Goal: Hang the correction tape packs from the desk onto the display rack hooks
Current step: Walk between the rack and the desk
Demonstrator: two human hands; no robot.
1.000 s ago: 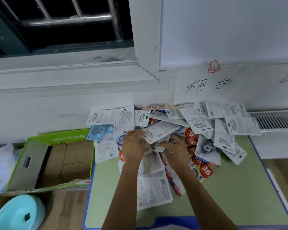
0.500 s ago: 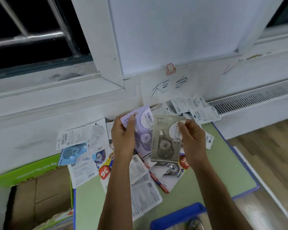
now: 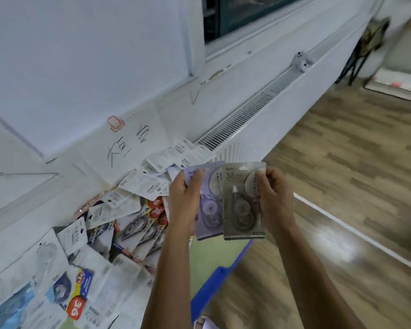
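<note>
Correction tape packs [image 3: 119,224] lie heaped across my green desk [image 3: 209,260], the pile running from the lower left corner of the view up to the white wall [image 3: 81,67]; most lie printed-back up, a few show red "36" stickers. Wood-pattern floor [image 3: 342,186] fills the right half, and a white slotted heater grille [image 3: 237,122] runs along the wall base. A paper sign [image 3: 128,148] with handwritten characters hangs on the wall above the pile, under a small red clip [image 3: 115,123]. Two packs are lifted clear of the heap, upright, fronts toward me. My left hand [image 3: 184,200] grasps the lilac pack [image 3: 208,203] along its left edge, thumb on its upper front. My right hand [image 3: 274,198] grasps the grey pack [image 3: 241,203], marked "36", along its right edge, thumb near the top. The grey pack overlaps the lilac one's right side.
</note>
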